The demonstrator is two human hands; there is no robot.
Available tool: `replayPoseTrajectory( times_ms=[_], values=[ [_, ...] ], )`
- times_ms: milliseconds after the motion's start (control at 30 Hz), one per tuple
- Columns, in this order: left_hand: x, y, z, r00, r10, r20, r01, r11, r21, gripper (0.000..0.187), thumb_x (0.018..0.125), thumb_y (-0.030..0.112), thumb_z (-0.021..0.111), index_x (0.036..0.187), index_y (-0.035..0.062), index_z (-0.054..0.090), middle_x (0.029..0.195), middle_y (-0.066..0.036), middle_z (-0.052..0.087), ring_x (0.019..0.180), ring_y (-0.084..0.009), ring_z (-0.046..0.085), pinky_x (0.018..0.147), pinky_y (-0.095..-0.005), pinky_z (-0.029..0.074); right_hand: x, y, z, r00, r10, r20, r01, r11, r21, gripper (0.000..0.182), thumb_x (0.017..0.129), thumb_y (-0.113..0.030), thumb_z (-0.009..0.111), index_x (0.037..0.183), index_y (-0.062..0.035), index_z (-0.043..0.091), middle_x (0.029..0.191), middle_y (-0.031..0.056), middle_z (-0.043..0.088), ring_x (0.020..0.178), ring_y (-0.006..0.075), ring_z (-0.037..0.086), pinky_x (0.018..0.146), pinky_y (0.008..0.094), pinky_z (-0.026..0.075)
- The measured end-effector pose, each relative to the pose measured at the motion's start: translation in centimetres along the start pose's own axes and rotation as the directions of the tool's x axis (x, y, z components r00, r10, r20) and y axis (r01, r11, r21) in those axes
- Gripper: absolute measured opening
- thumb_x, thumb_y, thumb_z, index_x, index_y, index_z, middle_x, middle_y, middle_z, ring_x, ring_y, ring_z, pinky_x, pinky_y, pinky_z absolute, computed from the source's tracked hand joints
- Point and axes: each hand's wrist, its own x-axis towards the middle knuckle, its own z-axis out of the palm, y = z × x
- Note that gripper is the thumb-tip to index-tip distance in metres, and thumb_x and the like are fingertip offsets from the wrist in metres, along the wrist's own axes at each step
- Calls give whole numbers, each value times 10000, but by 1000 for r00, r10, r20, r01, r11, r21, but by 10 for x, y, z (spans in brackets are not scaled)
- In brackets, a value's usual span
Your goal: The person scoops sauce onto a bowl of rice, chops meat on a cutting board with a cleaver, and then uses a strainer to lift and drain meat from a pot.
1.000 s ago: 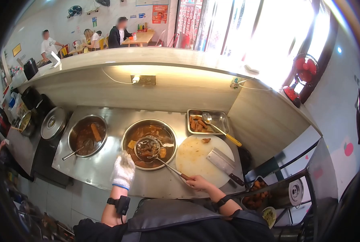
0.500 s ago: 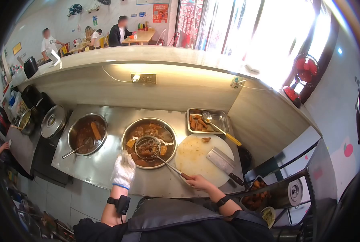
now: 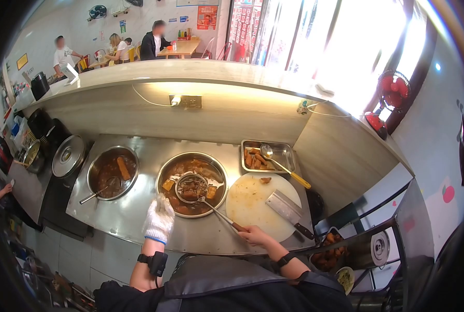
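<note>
My right hand (image 3: 254, 236) is closed around the wooden handle of a strainer ladle (image 3: 221, 215). The ladle's round bowl sits in the brown broth of the middle pot (image 3: 223, 169), with dark pieces of food inside it. Yellowish chunks (image 3: 168, 184) float beside the bowl. My left hand (image 3: 159, 216), in a white knit glove, is just off the pot's near-left rim. Its fingers are stretched out and nothing shows in them. Right of the pot lies a round white cutting board (image 3: 247, 208), bearing a cleaver (image 3: 285, 207) and a small brown piece of food (image 3: 265, 180).
Another broth pot (image 3: 90, 174) with a ladle stands left, beside a lidded pot (image 3: 69, 156). A metal tray (image 3: 283, 151) with brown pieces and a yellow-handled spoon (image 3: 289, 172) is behind the board. A raised counter (image 3: 190, 73) runs across the back; people sit beyond.
The strainer ladle's bowl has sunk a little deeper into the broth, and liquid now surrounds its rim. Both hands stay nearly where they were.
</note>
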Motion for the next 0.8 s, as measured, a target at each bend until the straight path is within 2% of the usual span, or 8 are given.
replayPoseTrajectory(
  times_ms=[100,200,267,367,533,600,733,800],
  values=[
    [-2,-1,1,999,-22,24,22,1000,12,285,979,293,480,1127,87,610,1064,8,635,883,-125,611,673,-279,567,-1,-2,3,999,28,27,-29,999,35,191,915,-236,610,884,-47,609,617,-28,445,438,69,369,375,245,279],
    [-2,0,3,1000,-16,26,15,1000,21,289,977,300,481,1132,92,610,1061,9,637,884,-125,611,677,-286,568,-4,2,-5,1000,-7,19,7,1000,-13,189,912,-236,611,898,-47,610,619,-30,447,439,69,371,374,242,278],
    [3,2,0,1000,-16,26,16,1000,5,291,976,305,482,1133,97,612,1064,11,637,884,-126,612,680,-289,566,-3,7,-12,999,-14,34,13,999,41,195,911,-243,611,924,-48,613,623,-30,449,440,72,378,375,240,285],
    [1,0,3,1000,-21,13,21,1000,-1,292,975,310,483,1134,103,614,1070,17,637,885,-126,614,681,-294,563,-5,1,-5,999,-32,7,32,999,-15,197,913,-246,606,945,-52,611,628,-28,454,440,73,383,376,237,294],
    [1,-3,5,999,-32,8,32,999,21,287,977,307,480,1136,109,613,1079,26,638,888,-124,618,681,-298,561,-6,-3,4,999,-3,32,2,1000,10,188,919,-240,596,953,-55,607,625,-29,442,441,73,381,379,236,294],
    [0,-3,8,999,-37,-11,37,999,12,305,980,335,466,1133,111,606,978,29,670,798,-135,652,635,-306,570,-7,-4,1,999,5,38,-6,1000,17,183,920,-236,594,942,-54,602,624,-31,432,444,69,376,381,234,293],
    [0,-1,6,1000,-27,-12,27,1000,7,308,980,339,467,1112,105,617,958,21,673,786,-137,653,632,-306,569,-8,-5,-6,998,29,52,-30,999,18,162,927,-221,586,918,-60,578,620,-36,408,443,61,356,380,231,278],
    [1,0,3,999,-35,5,35,999,-15,279,974,302,487,1141,113,607,1098,26,636,910,-124,612,693,-311,559,-9,-7,-2,998,11,59,-14,999,36,157,929,-218,584,913,-63,569,622,-36,405,441,58,349,380,230,273]
  ],
)
